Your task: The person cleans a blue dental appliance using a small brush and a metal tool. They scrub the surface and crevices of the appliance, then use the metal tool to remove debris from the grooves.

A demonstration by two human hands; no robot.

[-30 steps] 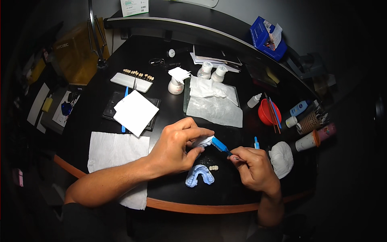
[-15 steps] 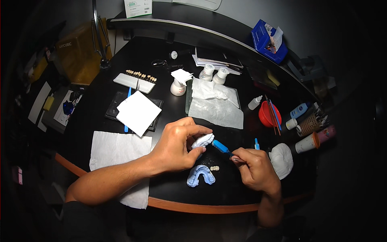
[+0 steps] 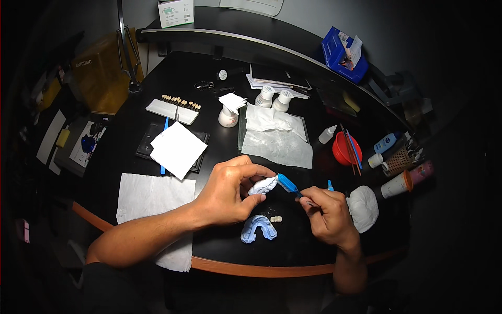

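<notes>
A pale blue-white dental cast (image 3: 263,186) is gripped between the thumb and fingers of my left hand (image 3: 232,188). My right hand (image 3: 329,214) is closed round the handle of a toothbrush (image 3: 287,182) with blue bristles, and its head touches or nearly touches the cast's right end. Below the hands, a second, horseshoe-shaped blue dental cast (image 3: 258,229) lies on the black desk. Beside it sits a small cream-coloured piece shaped like joined teeth (image 3: 276,219), with fine crumbs around it.
At left lie a paper towel (image 3: 151,199), white paper sheets (image 3: 179,150) and a tooth shade guide (image 3: 172,111). Jars (image 3: 265,96) and a tissue-covered glass slab (image 3: 277,138) stand farther back. To the right are a red bowl (image 3: 345,152), a crumpled white wad (image 3: 362,208) and a cup (image 3: 396,185).
The toothbrush head has shifted up and slightly right along the cast's end, with my right hand rising a little. My left hand keeps its hold on the cast.
</notes>
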